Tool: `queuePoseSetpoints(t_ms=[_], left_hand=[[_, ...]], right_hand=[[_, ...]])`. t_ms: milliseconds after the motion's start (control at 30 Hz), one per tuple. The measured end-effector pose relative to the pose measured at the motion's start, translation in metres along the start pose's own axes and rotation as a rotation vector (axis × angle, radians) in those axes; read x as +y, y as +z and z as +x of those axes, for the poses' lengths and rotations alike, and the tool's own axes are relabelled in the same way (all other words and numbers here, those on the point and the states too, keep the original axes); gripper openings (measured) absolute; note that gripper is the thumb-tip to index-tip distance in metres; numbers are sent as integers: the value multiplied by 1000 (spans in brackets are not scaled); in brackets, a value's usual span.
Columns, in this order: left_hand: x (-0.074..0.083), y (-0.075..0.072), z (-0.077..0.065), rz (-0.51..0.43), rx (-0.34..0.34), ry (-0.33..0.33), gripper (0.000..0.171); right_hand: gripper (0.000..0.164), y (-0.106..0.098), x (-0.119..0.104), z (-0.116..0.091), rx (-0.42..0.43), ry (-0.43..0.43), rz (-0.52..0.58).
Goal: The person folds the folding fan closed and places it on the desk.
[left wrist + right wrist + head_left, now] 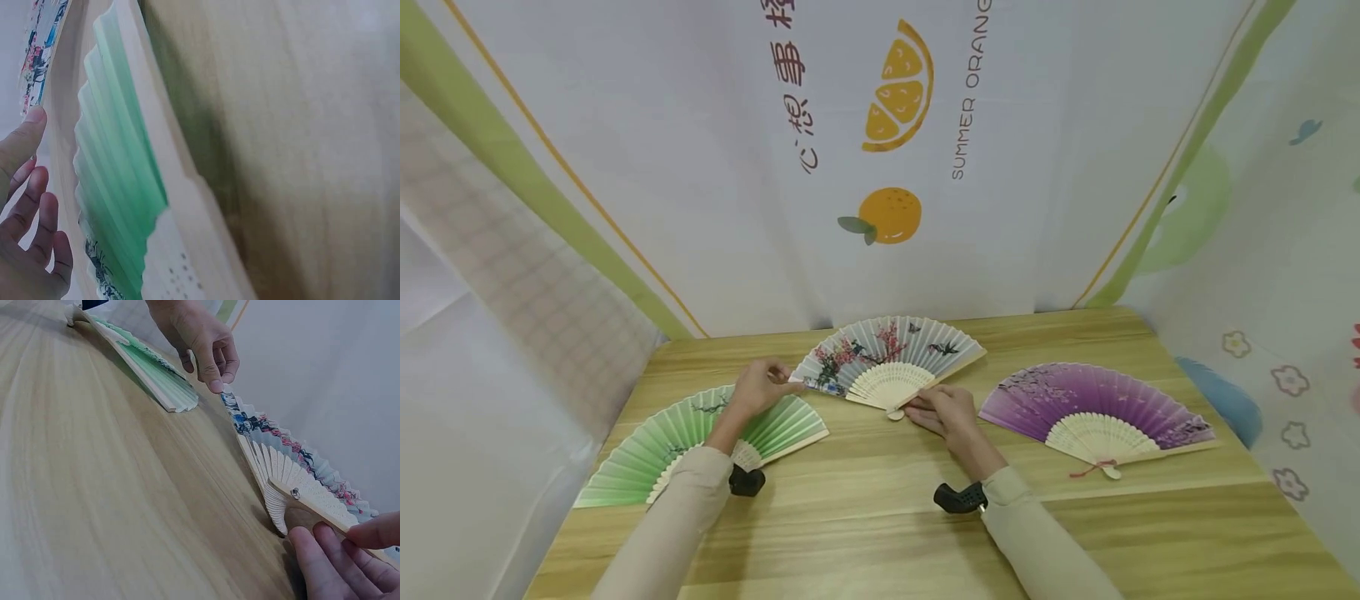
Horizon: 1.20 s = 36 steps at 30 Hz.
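Observation:
A white folding fan [891,354] with pink blossoms and dark birds is spread at the back middle of the table. My left hand [763,386] pinches its left end between thumb and fingers; in the right wrist view that left hand [200,347] grips the fan's edge. With my right hand [951,414] I hold the right guard stick near the pivot, thumb on top and fingers beneath, as the right wrist view shows. Under my left forearm lies an open green fan [782,425], partly hidden by the arm. An open purple fan [1075,404] with a red cord lies to the right.
The wooden table [865,517] carries all the fans. A white curtain [1000,250] printed with oranges hangs right behind its back edge, and more printed cloth [1262,292] hangs at the right side. Each wrist bears a black device.

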<state>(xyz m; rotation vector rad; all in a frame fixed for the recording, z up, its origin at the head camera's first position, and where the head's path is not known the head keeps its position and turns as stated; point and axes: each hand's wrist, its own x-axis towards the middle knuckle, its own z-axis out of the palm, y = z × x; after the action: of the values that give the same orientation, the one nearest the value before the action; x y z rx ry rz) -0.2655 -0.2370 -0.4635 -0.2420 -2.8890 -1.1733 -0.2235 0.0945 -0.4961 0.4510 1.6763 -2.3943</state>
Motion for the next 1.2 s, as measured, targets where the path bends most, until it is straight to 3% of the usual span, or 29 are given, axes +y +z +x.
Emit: queuePoseSetpoints(t_ms=[333,700,1200], left_hand=[[4,-1,-4,-74,21,59,27],[7,2,-12,-120,39,133,26],[22,8,-18,-149,4,88,27]], right_hand=[[21,-16,-1,-4,-78,-3,-1],[11,-32,-2,-8,-159,1,3],[13,-45,-8,-14,-182,-30,-25]])
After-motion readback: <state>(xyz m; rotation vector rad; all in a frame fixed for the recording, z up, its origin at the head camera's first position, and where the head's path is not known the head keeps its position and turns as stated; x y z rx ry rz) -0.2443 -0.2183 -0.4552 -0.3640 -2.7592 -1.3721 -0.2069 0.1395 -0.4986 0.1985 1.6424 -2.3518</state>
